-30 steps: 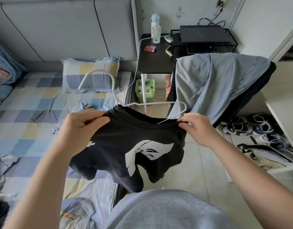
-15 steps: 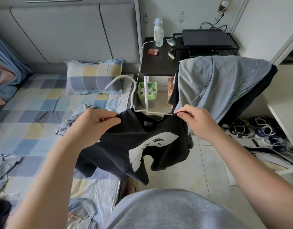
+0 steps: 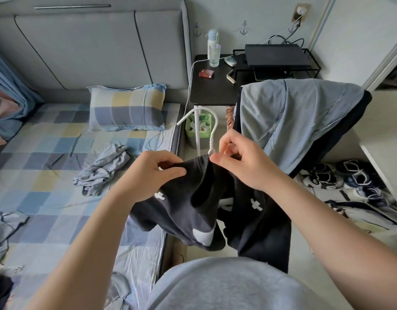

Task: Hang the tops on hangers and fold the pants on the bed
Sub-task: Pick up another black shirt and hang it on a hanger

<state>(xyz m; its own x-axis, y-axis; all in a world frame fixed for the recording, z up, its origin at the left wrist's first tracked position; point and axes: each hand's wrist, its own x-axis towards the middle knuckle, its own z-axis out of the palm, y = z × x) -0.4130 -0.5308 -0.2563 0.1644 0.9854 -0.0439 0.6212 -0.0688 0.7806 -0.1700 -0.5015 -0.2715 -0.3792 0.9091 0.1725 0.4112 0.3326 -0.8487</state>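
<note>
A black T-shirt (image 3: 206, 202) with white print hangs in front of me on a white hanger (image 3: 212, 130), whose hook sticks up out of the collar. My left hand (image 3: 157, 173) pinches the shirt's left shoulder near the collar. My right hand (image 3: 240, 159) pinches the fabric at the collar right beside the hanger's neck. The hanger's arms are hidden inside the shirt. A crumpled grey-blue garment (image 3: 103, 171) lies on the checked bed (image 3: 36, 153). Another grey garment (image 3: 5, 227) lies at the bed's left edge.
A chair draped with a grey-blue garment (image 3: 294, 121) stands to the right. Behind it is a black side table (image 3: 213, 90) with a bottle and a red box. A green bin (image 3: 197, 128) sits under the table. Shoes (image 3: 341, 177) lie on the floor to the right. A pillow (image 3: 128, 108) rests at the headboard.
The hanger has slid fully into the shirt, so only its hook shows. Both hands moved closer together at the collar, and the shirt now hangs bunched below them.
</note>
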